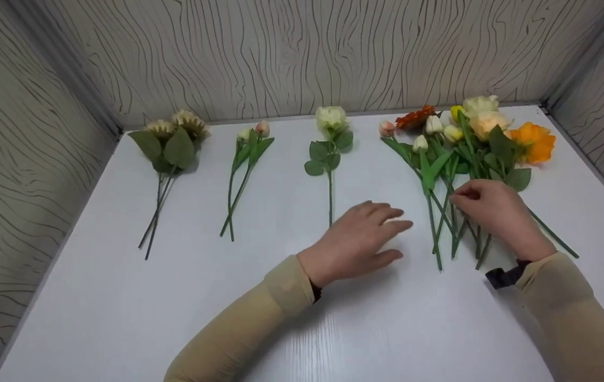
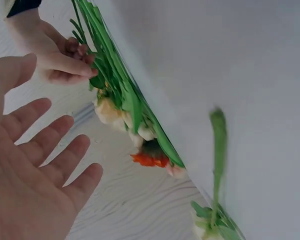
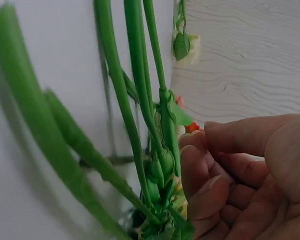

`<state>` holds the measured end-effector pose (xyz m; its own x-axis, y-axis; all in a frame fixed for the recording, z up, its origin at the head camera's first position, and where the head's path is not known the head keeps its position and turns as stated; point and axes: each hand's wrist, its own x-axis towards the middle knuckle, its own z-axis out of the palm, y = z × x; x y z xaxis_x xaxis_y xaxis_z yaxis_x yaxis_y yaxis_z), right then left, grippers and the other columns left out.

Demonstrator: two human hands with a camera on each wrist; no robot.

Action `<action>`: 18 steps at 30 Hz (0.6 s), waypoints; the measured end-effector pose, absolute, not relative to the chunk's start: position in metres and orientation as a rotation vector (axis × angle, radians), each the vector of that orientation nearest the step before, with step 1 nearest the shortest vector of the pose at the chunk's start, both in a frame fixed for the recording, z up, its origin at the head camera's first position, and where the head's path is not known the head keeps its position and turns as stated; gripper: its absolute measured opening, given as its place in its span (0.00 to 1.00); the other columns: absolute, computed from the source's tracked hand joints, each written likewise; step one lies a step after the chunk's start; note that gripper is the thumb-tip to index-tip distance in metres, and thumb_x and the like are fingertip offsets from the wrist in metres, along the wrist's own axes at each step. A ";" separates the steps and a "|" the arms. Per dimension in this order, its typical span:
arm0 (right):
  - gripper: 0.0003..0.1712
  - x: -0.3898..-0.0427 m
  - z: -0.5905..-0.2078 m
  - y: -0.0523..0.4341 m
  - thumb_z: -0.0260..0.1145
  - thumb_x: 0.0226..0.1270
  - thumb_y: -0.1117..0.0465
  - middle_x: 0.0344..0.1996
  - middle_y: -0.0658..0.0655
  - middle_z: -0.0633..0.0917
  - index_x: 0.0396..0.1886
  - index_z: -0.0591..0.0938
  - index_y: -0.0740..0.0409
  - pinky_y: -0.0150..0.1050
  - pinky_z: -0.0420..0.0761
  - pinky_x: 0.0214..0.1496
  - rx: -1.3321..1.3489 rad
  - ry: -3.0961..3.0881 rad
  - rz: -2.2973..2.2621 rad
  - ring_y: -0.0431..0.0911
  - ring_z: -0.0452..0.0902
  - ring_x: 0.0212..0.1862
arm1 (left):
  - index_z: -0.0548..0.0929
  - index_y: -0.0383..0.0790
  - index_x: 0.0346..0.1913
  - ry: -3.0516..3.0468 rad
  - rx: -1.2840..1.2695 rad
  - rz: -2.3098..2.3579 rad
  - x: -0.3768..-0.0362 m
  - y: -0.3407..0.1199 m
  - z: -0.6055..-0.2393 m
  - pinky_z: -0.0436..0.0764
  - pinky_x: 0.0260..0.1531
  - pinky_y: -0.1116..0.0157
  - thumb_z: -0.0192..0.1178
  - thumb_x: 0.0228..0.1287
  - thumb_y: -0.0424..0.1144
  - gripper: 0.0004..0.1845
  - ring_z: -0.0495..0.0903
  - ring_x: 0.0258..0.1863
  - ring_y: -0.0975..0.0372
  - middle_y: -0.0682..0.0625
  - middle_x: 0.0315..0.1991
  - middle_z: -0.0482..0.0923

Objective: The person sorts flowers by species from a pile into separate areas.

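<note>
Your right hand (image 1: 495,212) sits on the mixed pile of artificial flowers (image 1: 466,159) at the right of the white tabletop (image 1: 121,307). Its fingertips are curled in against the green stems at the middle of the pile; the right wrist view shows those curled fingers (image 3: 210,195) right beside the stems, touching them, but whether the grip has actually closed round a stem cannot be told. The pile fans out from the hand, its stem ends pointing toward you and its heads toward the back wall: an orange bloom (image 1: 534,142) at the far right, a peach rose (image 1: 486,122), white tulip buds (image 1: 433,125) and a red-orange flower (image 1: 414,116).

Your left hand (image 1: 360,239) is spread flat and relaxed, fingers straight, holding nothing. It lies low over the tabletop between the pile and the single white rose (image 1: 330,118), near the lower end of that rose's stem.

Further left lie three sorted groups, well apart from each other: the white rose, a pair of tulip buds (image 1: 253,139), and two beige flowers (image 1: 177,127) near the left wall. All lie with heads toward the back wall.
</note>
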<state>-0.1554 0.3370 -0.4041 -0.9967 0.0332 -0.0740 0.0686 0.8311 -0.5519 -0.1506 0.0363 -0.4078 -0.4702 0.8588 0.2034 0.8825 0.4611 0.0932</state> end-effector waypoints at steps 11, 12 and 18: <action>0.18 -0.168 -0.408 0.306 0.68 0.71 0.49 0.20 0.53 0.74 0.29 0.82 0.60 0.41 0.67 0.24 0.012 2.874 -0.669 0.48 0.68 0.23 | 0.80 0.53 0.67 -2.468 -1.706 -0.139 -0.131 0.052 -0.417 0.61 0.72 0.63 0.58 0.76 0.55 0.23 0.69 0.69 0.60 0.55 0.67 0.75; 0.19 -0.170 -0.408 0.306 0.68 0.71 0.49 0.19 0.52 0.72 0.28 0.81 0.59 0.41 0.66 0.24 0.017 2.865 -0.658 0.47 0.67 0.23 | 0.80 0.53 0.67 -2.479 -1.705 -0.161 -0.133 0.051 -0.417 0.61 0.72 0.64 0.59 0.76 0.54 0.22 0.70 0.68 0.61 0.54 0.67 0.75; 0.19 -0.176 -0.408 0.308 0.66 0.70 0.51 0.16 0.50 0.66 0.22 0.76 0.57 0.41 0.65 0.23 0.049 2.790 -0.672 0.46 0.63 0.20 | 0.84 0.51 0.63 -2.550 -1.662 -0.356 -0.139 0.046 -0.414 0.67 0.67 0.69 0.61 0.75 0.51 0.19 0.74 0.65 0.63 0.54 0.63 0.79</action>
